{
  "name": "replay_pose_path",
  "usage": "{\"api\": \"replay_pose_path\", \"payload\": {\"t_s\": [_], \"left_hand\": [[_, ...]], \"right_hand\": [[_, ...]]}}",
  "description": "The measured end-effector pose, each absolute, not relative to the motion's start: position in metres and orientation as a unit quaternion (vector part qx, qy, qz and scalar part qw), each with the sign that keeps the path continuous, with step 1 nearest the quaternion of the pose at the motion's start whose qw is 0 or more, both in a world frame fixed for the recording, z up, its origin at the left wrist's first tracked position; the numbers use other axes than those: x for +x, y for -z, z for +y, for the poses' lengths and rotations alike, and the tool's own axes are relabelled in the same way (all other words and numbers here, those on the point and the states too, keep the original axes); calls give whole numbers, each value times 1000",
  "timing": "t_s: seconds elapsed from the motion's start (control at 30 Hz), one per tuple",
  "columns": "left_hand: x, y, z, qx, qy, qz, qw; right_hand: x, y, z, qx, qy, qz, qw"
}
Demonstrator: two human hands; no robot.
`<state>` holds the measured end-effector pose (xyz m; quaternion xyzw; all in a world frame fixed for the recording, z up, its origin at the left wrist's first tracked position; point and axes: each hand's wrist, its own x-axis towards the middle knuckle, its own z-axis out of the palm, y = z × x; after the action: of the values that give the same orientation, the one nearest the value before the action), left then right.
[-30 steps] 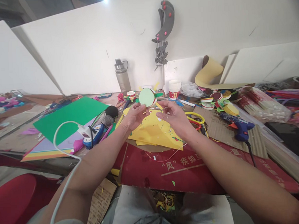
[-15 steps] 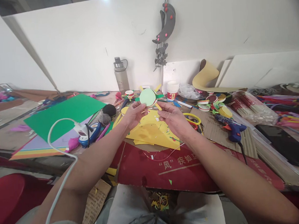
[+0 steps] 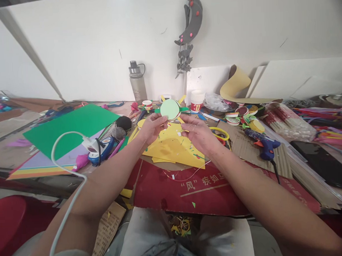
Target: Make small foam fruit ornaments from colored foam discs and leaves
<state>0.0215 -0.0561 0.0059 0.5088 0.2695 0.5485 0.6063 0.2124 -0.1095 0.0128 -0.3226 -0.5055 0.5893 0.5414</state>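
A small paper craft is held up above the table. It has a round light green face, with dark green tabs at its sides and yellow strips sticking out above and below. My left hand is closed on its lower left edge, thumb over the green face. My right hand is at its lower right, fingertips pinched at a yellow strip; the exact contact is small and hard to see. Below both hands lie yellow paper sheets with small scraps on them.
A red cardboard sheet covers the table's front edge. To the right are yellow-handled scissors, a blue glue gun and a black phone. Green paper lies left, near a white cable. A bottle and paper cups stand behind.
The view has tilted and shifted slightly. Both hands stay at the paper craft in nearly the same pose, with the right fingers slightly shifted around the yellow strip.
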Motion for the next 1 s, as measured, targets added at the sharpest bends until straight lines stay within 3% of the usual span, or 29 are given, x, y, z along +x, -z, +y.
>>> {"api": "replay_pose_path", "payload": {"t_s": [1.0], "left_hand": [[15, -1, -50, 492, -550, 257, 624]], "right_hand": [[217, -11, -102, -352, -621, -459, 529]]}}
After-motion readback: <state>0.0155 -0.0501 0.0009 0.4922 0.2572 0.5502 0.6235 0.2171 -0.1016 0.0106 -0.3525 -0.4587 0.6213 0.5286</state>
